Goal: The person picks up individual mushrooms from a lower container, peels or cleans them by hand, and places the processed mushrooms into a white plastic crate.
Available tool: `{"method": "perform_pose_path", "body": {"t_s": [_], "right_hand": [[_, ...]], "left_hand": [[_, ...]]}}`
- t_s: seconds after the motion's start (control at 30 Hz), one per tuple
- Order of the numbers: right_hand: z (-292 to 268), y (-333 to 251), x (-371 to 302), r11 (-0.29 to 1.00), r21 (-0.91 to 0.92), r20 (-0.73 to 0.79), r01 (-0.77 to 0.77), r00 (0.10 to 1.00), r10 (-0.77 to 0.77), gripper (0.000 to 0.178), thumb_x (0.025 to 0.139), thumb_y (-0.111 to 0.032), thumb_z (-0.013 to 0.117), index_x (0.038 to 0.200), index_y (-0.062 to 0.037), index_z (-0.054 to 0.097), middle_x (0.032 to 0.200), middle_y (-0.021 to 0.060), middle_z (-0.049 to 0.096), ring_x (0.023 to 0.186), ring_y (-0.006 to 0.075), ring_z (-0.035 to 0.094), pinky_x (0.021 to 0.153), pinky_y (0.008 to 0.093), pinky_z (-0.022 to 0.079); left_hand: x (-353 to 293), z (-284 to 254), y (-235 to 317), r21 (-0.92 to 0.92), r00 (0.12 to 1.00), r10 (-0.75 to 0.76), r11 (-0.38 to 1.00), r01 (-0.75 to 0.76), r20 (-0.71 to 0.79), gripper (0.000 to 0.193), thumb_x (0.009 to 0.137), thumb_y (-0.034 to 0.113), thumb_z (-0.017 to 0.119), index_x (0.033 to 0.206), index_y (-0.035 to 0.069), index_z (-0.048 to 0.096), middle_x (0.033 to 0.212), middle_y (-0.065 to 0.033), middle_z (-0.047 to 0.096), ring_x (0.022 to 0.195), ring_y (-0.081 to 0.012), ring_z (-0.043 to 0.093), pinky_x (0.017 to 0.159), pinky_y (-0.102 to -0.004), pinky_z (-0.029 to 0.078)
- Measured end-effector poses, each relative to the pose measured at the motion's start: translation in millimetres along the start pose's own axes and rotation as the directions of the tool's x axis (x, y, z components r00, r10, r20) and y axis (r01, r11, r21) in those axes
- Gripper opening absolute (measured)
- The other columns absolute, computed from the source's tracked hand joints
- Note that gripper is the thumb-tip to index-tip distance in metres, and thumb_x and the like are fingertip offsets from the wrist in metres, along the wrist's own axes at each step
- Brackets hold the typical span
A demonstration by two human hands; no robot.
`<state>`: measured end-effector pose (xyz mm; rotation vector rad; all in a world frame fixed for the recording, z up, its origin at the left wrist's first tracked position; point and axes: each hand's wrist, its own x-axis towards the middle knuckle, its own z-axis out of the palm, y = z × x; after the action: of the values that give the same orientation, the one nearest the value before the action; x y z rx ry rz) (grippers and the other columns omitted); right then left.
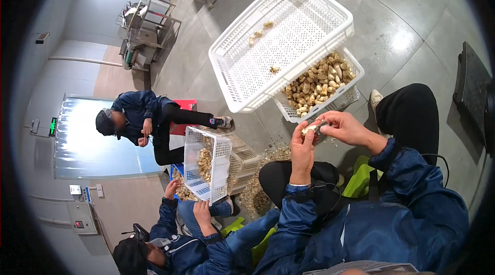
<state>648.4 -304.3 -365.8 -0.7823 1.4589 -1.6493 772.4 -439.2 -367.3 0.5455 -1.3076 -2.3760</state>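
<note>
Fingers [298, 129] of the person's left hand [302, 157] were closed lightly around a small pale piece [309, 130] in the head view, the thumb pressing from the near side, likely to steady it. The right hand [346, 127] met it there, its thumb and forefinger pinched together on a small dark object [320, 126]; whether that was a tool or part of the piece, I could not tell. Both hands were held above the lap, perhaps to keep the small work within easy sight.

Just beyond them stood a lower crate [330, 98], white and heaped with tan pieces [319, 81], probably set there for a short reach. A wider upper crate [299, 22] overlapped its far part, leaving the near heap uncovered, and carried only a few scattered pieces [258, 34]; what supported its far end was hidden.

To the left, a co-worker [198, 246] had one hand on the rim of a tilted crate [221, 155], seemingly to control it. Pale scraps [258, 188] littered the floor [381, 2] nearby.
</note>
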Motion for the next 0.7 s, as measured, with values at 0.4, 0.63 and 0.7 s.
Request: {"method": "perform_pose_path", "body": {"t_s": [0.4,0.63,0.7], "right_hand": [[-6,7,2,0.989,0.140,-0.055,-0.053,0.997,0.062,0.020,0.090,-0.019,0.062,0.096,0.0007,0.065,0.094,0.0026,0.064,0.084,0.0082,0.058,0.072,0.0254,0.049],[-8,3,2,0.985,0.081,-0.019,-0.151,0.988,0.153,0.022,0.089,-0.018,0.063,0.099,0.0018,0.065,0.094,0.0060,0.064,0.084,0.0106,0.059,0.070,0.0265,0.050],[8,0,-1,0.989,-0.079,-0.102,0.122,0.986,-0.130,0.021,0.089,-0.018,0.062,0.098,0.0014,0.066,0.081,0.0031,0.062,0.076,0.0093,0.058,0.067,0.0256,0.048]], "left_hand": [[-1,1,-4,-0.201,0.988,-0.151,0.969,0.145,-0.014,0.018,0.098,0.020,0.055,0.108,0.005,0.053,0.093,-0.0035,0.060,0.077,-0.0099,0.054,0.070,-0.0235,0.047],[-4,4,-5,-0.191,0.994,-0.100,0.978,0.089,-0.049,0.019,0.098,0.019,0.055,0.113,0.008,0.055,0.096,-0.0023,0.061,0.076,-0.0098,0.053,0.069,-0.0253,0.047],[-4,2,-8,-0.082,0.985,-0.091,0.993,0.079,-0.148,0.020,0.098,0.019,0.055,0.114,0.007,0.057,0.094,-0.0018,0.061,0.076,-0.0101,0.054,0.069,-0.0257,0.047]]}}
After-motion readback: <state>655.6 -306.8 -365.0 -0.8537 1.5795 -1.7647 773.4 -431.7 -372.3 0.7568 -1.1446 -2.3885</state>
